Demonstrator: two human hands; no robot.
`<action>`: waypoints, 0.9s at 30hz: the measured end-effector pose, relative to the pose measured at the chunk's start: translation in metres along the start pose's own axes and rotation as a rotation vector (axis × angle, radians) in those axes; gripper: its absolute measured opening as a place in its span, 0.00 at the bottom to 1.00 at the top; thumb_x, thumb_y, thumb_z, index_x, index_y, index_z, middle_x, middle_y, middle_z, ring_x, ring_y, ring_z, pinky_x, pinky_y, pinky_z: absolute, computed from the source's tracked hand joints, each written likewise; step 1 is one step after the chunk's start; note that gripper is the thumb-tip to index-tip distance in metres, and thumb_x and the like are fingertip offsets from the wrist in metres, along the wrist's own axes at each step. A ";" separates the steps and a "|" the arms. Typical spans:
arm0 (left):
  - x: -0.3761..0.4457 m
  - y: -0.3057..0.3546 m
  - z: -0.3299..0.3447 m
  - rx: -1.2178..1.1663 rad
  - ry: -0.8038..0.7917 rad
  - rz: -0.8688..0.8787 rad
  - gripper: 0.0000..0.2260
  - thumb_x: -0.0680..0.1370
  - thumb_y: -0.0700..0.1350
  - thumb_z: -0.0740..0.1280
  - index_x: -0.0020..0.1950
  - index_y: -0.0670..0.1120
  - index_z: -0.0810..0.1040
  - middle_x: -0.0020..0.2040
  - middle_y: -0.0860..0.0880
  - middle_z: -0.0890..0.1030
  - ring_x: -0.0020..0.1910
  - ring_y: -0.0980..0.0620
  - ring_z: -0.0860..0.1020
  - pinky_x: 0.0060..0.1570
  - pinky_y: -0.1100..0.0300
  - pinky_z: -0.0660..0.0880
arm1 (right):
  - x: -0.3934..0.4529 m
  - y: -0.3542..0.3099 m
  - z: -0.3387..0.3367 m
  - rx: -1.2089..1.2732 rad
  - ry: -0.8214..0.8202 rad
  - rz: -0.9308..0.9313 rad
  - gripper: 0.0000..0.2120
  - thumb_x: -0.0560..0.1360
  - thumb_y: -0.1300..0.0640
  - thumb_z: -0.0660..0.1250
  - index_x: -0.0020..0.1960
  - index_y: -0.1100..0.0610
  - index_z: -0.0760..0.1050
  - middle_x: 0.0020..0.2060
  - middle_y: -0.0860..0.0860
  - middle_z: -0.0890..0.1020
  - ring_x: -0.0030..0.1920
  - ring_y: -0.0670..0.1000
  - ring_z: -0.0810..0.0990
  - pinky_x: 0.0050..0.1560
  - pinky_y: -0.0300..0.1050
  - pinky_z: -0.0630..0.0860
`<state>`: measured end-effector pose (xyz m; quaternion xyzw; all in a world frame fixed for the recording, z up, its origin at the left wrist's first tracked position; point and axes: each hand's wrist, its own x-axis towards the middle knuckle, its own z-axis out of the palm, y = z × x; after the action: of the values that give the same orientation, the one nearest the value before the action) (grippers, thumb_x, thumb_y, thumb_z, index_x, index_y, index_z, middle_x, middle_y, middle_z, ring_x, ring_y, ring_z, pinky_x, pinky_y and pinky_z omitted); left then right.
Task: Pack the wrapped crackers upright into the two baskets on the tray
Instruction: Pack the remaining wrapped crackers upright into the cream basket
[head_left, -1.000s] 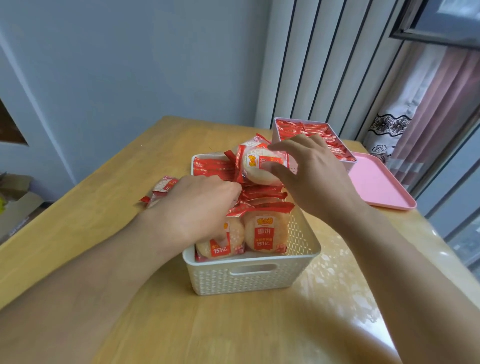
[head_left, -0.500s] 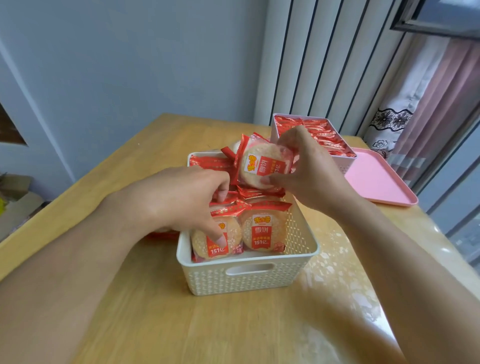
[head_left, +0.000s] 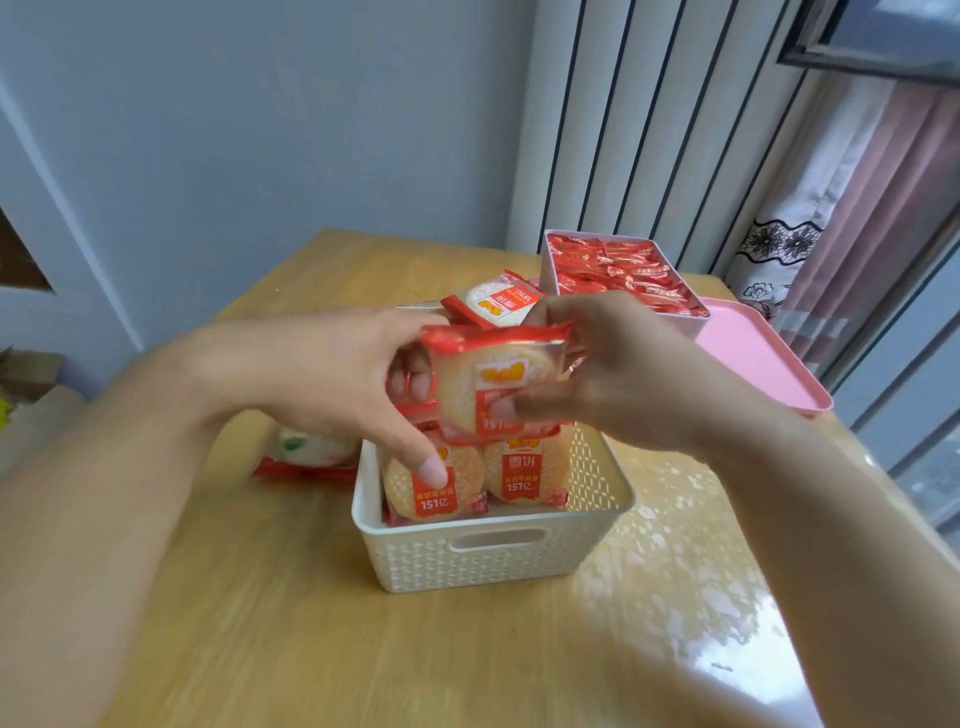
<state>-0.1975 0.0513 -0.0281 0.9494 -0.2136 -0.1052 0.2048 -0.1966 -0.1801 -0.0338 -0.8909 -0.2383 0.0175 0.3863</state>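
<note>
A white woven basket (head_left: 493, 556) stands on the wooden table in front of me. Two wrapped crackers stand upright at its front, one on the left (head_left: 410, 488) and one on the right (head_left: 524, 473), with more behind them. My right hand (head_left: 634, 379) pinches a wrapped cracker (head_left: 467, 389) by its right edge, just above the basket. The fingers of my left hand (head_left: 332, 374) curl at that packet's left edge, and its thumb points down over the front left cracker. Another cracker (head_left: 493, 304) lies on top at the back. A second basket (head_left: 691, 327), full of red-wrapped crackers, stands on the pink tray (head_left: 758, 369).
One loose wrapped cracker (head_left: 311, 452) lies on the table left of the white basket. The pink tray reaches the table's right edge by the curtain. A white ribbed panel and a grey wall stand behind the table.
My right hand has brought the cracker nearer and lower, over the basket's front rows. My left hand has risen from the packed crackers to the packet's left edge.
</note>
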 end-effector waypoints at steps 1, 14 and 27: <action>-0.004 0.002 -0.005 -0.046 -0.008 0.016 0.29 0.56 0.67 0.80 0.52 0.62 0.76 0.42 0.60 0.81 0.38 0.61 0.78 0.37 0.63 0.75 | 0.001 -0.001 0.005 -0.052 -0.004 -0.003 0.16 0.64 0.52 0.83 0.46 0.53 0.80 0.40 0.50 0.87 0.40 0.51 0.86 0.45 0.57 0.83; 0.006 0.005 0.019 0.311 0.050 -0.106 0.19 0.65 0.58 0.80 0.44 0.54 0.73 0.40 0.56 0.76 0.37 0.60 0.71 0.31 0.61 0.63 | 0.047 0.033 -0.002 -0.249 0.311 0.068 0.16 0.76 0.41 0.70 0.60 0.48 0.79 0.56 0.46 0.83 0.53 0.46 0.82 0.52 0.49 0.82; 0.007 0.003 0.016 0.142 -0.033 -0.081 0.26 0.62 0.67 0.79 0.47 0.55 0.72 0.40 0.56 0.75 0.36 0.58 0.71 0.34 0.59 0.66 | 0.083 0.040 0.009 0.011 0.356 0.250 0.24 0.64 0.46 0.83 0.53 0.54 0.77 0.46 0.47 0.85 0.46 0.49 0.85 0.49 0.55 0.84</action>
<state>-0.1967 0.0399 -0.0422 0.9675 -0.1855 -0.1136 0.1291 -0.1090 -0.1612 -0.0552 -0.9005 -0.0539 -0.0910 0.4218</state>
